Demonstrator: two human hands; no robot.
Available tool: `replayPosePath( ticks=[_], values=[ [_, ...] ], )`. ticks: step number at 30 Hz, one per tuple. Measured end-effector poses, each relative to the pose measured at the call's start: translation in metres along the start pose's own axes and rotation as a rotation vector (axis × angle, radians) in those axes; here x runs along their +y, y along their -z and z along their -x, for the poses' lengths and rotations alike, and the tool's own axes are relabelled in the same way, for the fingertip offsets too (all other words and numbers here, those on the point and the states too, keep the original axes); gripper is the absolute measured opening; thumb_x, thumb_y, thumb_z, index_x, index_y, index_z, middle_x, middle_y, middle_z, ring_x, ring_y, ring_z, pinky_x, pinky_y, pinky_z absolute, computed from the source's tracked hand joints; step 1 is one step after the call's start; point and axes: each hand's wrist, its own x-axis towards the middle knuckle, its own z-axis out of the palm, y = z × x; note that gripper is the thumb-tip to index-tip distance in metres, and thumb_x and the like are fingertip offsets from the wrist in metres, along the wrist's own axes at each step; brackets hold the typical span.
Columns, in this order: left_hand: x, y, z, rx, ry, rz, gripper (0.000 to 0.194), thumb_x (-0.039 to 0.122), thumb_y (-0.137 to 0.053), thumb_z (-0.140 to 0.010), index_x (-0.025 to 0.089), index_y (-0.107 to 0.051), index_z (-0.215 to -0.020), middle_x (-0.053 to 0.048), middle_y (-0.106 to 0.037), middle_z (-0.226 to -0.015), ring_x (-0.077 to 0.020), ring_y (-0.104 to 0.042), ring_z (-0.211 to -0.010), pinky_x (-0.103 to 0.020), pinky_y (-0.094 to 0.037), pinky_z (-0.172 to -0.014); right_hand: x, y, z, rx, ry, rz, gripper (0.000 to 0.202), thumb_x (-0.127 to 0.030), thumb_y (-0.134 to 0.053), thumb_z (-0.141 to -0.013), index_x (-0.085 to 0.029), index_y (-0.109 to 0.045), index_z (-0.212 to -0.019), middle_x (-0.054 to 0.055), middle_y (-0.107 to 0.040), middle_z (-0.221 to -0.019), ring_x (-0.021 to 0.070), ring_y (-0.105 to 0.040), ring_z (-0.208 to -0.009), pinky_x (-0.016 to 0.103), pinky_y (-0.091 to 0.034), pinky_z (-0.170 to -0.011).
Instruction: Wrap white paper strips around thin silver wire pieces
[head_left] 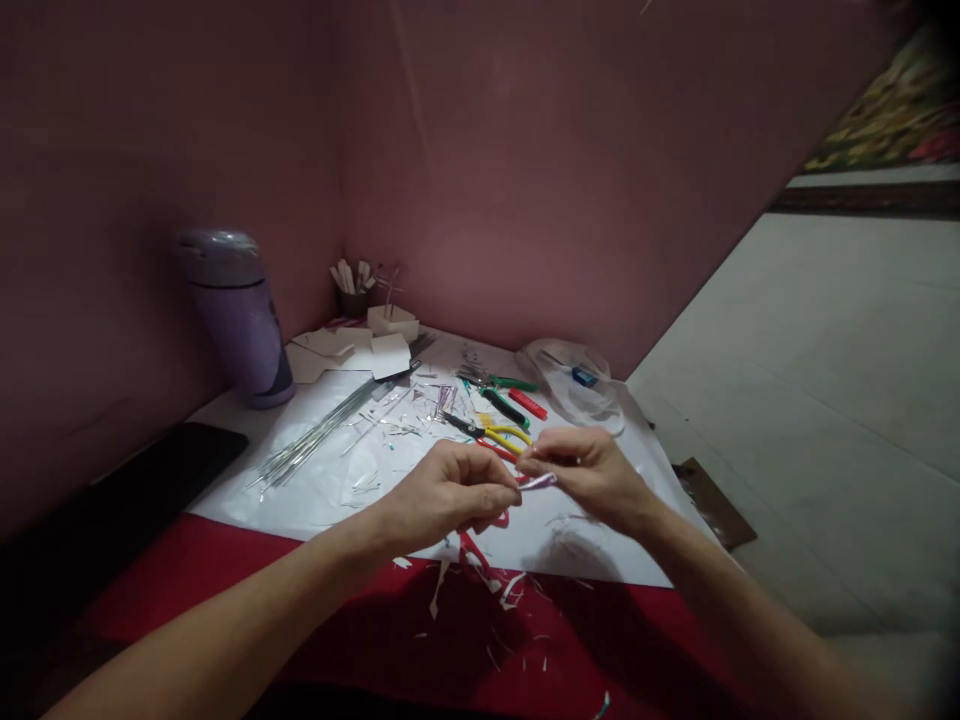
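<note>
A small, thin purple-and-white strip (538, 482) spans the gap between my two hands above the white sheet. My left hand (459, 487) pinches its left end between thumb and fingers. At the other end, my right hand (592, 473) is closed on it, with the fingertips partly hidden. What the strip is made of is too small to tell. Just beyond my hands lie pliers with yellow and red handles (510, 434). Red scissor-like handles (474, 550) show below my left hand, largely covered by it.
Green-handled pliers (514, 384), a red stick-like piece (528, 403) and scattered clippings lie farther back. A bundle of thin wires (319, 435) and a purple tumbler (244, 330) stand left. A clear plastic bag (600, 405) is at right, near the table edge.
</note>
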Motion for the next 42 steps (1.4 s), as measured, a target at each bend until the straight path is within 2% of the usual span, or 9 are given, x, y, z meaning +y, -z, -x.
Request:
replayPosePath(
  ticks=[4,11,15,19,24,28,32,36,42],
  values=[
    [0.002,-0.003,-0.002,0.16,0.005,0.021,0.014,0.025,-0.059,-0.072,0.012,-0.056,-0.067,0.007,-0.043,-0.044,-0.0036,-0.03,-0.038,-0.019,-0.025,-0.04,0.0,-0.027,0.031,-0.048,-0.071,-0.051,0.028,-0.024,-0.053,-0.085,-0.014,-0.06,-0.059,-0.001,-0.05,-0.052,0.0104,-0.044,-0.05,0.023,-0.034,-0.048],
    [-0.01,-0.006,-0.001,0.161,-0.127,-0.497,0.016,0.01,-0.05,-0.073,0.012,-0.061,-0.061,0.003,-0.048,-0.053,-0.0075,-0.04,-0.053,-0.02,-0.03,-0.051,-0.038,-0.007,0.017,-0.015,0.358,0.588,0.023,-0.011,-0.048,-0.081,-0.015,-0.065,-0.066,0.003,-0.054,-0.056,0.0124,-0.044,-0.052,0.027,-0.027,-0.049],
    [-0.005,-0.004,0.0,-0.014,-0.009,-0.227,0.011,0.02,-0.057,-0.073,0.011,-0.063,-0.07,0.004,-0.046,-0.05,-0.0056,-0.036,-0.046,-0.019,-0.028,-0.045,-0.008,0.007,-0.012,-0.101,0.133,0.148,0.013,-0.019,-0.06,-0.078,-0.016,-0.068,-0.068,0.002,-0.062,-0.062,0.0131,-0.053,-0.059,0.025,-0.037,-0.055],
    [0.002,-0.003,-0.001,0.147,0.01,-0.045,0.015,0.027,-0.059,-0.073,0.012,-0.057,-0.069,0.005,-0.046,-0.046,-0.0042,-0.033,-0.038,-0.019,-0.025,-0.04,0.017,-0.015,0.004,-0.107,-0.174,-0.29,0.02,-0.029,-0.063,-0.077,-0.014,-0.066,-0.064,0.0,-0.058,-0.055,0.0117,-0.051,-0.053,0.024,-0.04,-0.051],
    [-0.006,-0.003,-0.003,0.315,-0.075,-0.305,0.013,0.017,-0.052,-0.075,0.012,-0.058,-0.065,0.003,-0.049,-0.051,-0.0069,-0.04,-0.048,-0.02,-0.032,-0.047,-0.013,-0.036,0.04,-0.046,0.024,0.026,0.028,-0.021,-0.051,-0.086,-0.014,-0.062,-0.061,0.0,-0.051,-0.052,0.0102,-0.044,-0.05,0.023,-0.033,-0.049],
    [-0.013,-0.003,-0.002,0.173,-0.149,-0.564,0.016,0.011,-0.049,-0.074,0.012,-0.062,-0.064,0.002,-0.051,-0.055,-0.0077,-0.042,-0.054,-0.02,-0.032,-0.052,-0.034,-0.01,0.019,-0.005,0.325,0.502,0.021,-0.013,-0.051,-0.082,-0.015,-0.066,-0.067,0.002,-0.054,-0.056,0.0118,-0.045,-0.053,0.026,-0.029,-0.051],
    [-0.006,-0.004,0.0,-0.016,-0.001,-0.27,0.011,0.021,-0.057,-0.073,0.012,-0.063,-0.071,0.003,-0.051,-0.051,-0.0066,-0.042,-0.047,-0.019,-0.032,-0.046,-0.007,0.009,-0.008,-0.064,0.169,0.164,0.019,-0.023,-0.059,-0.081,-0.016,-0.068,-0.066,0.002,-0.059,-0.06,0.0118,-0.051,-0.057,0.023,-0.036,-0.052],
    [0.003,-0.005,-0.001,0.135,0.035,-0.098,0.015,0.026,-0.058,-0.073,0.012,-0.057,-0.067,0.004,-0.048,-0.046,-0.0044,-0.037,-0.037,-0.018,-0.028,-0.039,0.021,-0.017,0.011,-0.082,-0.1,-0.168,0.025,-0.031,-0.059,-0.082,-0.014,-0.066,-0.065,0.0,-0.055,-0.054,0.0115,-0.048,-0.052,0.022,-0.037,-0.048],
    [-0.01,-0.004,-0.002,0.286,-0.158,-0.552,0.016,0.013,-0.049,-0.076,0.012,-0.06,-0.065,0.002,-0.051,-0.053,-0.0079,-0.043,-0.053,-0.021,-0.033,-0.051,-0.02,-0.035,0.04,-0.035,0.239,0.366,0.026,-0.015,-0.047,-0.085,-0.015,-0.061,-0.063,0.0,-0.049,-0.054,0.0106,-0.041,-0.048,0.025,-0.028,-0.048]
  ],
)
